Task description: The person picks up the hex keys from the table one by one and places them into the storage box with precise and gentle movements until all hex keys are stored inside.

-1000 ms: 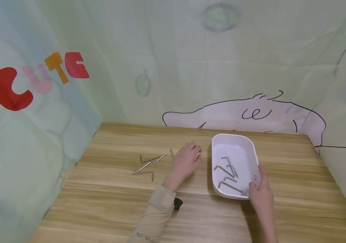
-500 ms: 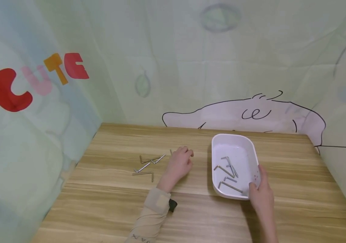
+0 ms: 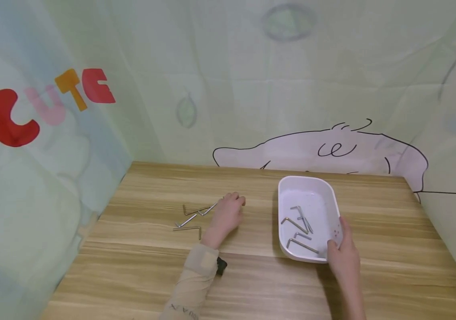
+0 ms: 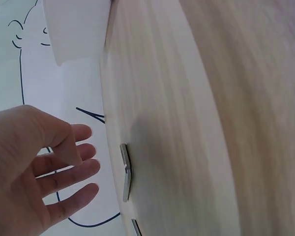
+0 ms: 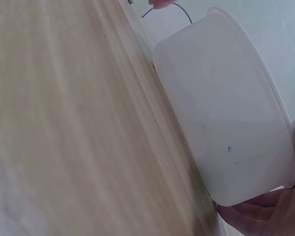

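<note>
My right hand [image 3: 344,258] grips the near right corner of a white plastic bin [image 3: 333,195], thumb at the rim and fingers along the outer wall. Several L-shaped hex keys [image 3: 303,246] lie in the bin. My left hand [image 3: 228,215], fingers loosely bent and holding nothing, hovers over the table left of the bin. In the left wrist view a hex key [image 4: 126,172] lies on the table beyond the fingertips [image 4: 92,191]. More hex keys [image 3: 187,228], silver and brownish, are scattered left of that hand, which overlaps one end of them in the head view.
The wood-grain table [image 3: 131,275] ends at the back against a printed cloth backdrop [image 3: 244,111]. Another cloth with coloured letters [image 3: 11,118] hangs along the left side. A beige sleeve [image 3: 189,284] covers the left forearm, with a black object [image 3: 221,266] at the wrist.
My left hand has moved left, away from the bin and toward the scattered hex keys, and now covers the one that stood beside it. The right hand and bin have stayed put.
</note>
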Available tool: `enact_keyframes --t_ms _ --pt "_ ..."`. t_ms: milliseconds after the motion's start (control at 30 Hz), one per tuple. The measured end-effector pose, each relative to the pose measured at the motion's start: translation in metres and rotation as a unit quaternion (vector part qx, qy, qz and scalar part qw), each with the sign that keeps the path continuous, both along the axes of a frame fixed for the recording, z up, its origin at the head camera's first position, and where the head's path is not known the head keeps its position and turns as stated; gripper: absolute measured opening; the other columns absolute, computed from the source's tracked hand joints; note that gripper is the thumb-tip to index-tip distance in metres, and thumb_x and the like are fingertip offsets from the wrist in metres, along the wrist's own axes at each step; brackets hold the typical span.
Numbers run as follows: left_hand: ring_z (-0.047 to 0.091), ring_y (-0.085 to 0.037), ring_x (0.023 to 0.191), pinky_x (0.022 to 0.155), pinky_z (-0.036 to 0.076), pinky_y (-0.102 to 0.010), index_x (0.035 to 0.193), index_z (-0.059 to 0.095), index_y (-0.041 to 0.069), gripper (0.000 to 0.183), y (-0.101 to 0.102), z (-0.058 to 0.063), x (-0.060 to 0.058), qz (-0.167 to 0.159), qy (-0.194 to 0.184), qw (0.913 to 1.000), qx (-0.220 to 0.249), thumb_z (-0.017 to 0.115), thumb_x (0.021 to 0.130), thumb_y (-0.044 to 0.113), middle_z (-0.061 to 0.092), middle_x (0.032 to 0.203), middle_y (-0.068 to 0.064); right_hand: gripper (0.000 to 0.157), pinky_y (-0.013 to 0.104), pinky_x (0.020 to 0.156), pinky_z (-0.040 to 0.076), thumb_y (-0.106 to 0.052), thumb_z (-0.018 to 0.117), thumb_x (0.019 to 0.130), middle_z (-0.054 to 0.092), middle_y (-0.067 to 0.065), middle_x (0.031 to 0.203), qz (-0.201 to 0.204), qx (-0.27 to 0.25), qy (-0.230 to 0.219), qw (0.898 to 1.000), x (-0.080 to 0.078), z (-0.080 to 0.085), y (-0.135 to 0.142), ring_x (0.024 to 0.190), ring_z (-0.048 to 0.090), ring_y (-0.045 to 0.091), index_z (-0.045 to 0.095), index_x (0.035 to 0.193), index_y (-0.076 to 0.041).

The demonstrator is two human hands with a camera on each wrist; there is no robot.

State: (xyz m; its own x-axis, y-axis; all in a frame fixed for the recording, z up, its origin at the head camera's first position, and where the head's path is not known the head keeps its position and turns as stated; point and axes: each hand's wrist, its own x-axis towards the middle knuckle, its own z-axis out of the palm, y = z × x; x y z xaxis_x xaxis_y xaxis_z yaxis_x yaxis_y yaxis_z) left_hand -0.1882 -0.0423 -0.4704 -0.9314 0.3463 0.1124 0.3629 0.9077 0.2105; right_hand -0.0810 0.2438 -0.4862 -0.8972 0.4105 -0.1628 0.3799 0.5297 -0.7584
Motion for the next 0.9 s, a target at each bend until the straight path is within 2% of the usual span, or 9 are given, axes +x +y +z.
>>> enact_keyframes --t_ms 167,500,733,900 --pt "0.058 -0.022 0.090 0.078 0.051 -0.037 0.104 0.066 0.009 0.029 -0.004 0.001 -0.002 -0.006 -0.012 0.9998 -0.015 0.067 0.076 0.003 0.062 0.097 -0.005 0.073 0.065 0.109 0.023 -0.010 0.041 0.091 0.026 0.033 0.151 -0.002 0.000 0.003 1.000 0.000 -0.001 0.000 0.136 0.027 0.054 0.008 0.155 -0.021" --pt "0.057 -0.024 0.095 0.081 0.049 -0.040 0.103 0.066 0.008 0.020 -0.009 -0.001 -0.004 -0.028 -0.018 0.9994 -0.008 0.062 0.084 0.003 0.061 0.098 -0.006 0.073 0.065 0.110 0.023 -0.009 0.042 0.091 0.026 0.033 0.150 0.000 0.001 0.011 1.000 0.001 0.000 0.000 0.136 0.027 0.054 0.009 0.155 -0.020" --pt "0.054 -0.023 0.088 0.075 0.046 -0.038 0.091 0.062 0.009 0.007 -0.013 -0.005 -0.008 -0.042 -0.014 0.9989 -0.015 0.060 0.086 0.004 0.058 0.090 -0.004 0.073 0.065 0.110 0.022 -0.009 0.042 0.092 0.025 0.033 0.151 0.002 -0.001 0.008 1.000 0.000 0.001 0.000 0.137 0.026 0.054 0.008 0.155 -0.020" --pt "0.053 -0.022 0.086 0.071 0.044 -0.036 0.086 0.059 0.010 0.007 -0.015 -0.008 -0.010 -0.055 -0.008 0.9982 -0.025 0.061 0.086 0.004 0.056 0.088 -0.004 0.073 0.065 0.110 0.021 -0.009 0.041 0.092 0.024 0.032 0.152 0.003 -0.003 0.002 1.000 0.000 0.002 -0.001 0.137 0.025 0.054 0.007 0.155 -0.020"
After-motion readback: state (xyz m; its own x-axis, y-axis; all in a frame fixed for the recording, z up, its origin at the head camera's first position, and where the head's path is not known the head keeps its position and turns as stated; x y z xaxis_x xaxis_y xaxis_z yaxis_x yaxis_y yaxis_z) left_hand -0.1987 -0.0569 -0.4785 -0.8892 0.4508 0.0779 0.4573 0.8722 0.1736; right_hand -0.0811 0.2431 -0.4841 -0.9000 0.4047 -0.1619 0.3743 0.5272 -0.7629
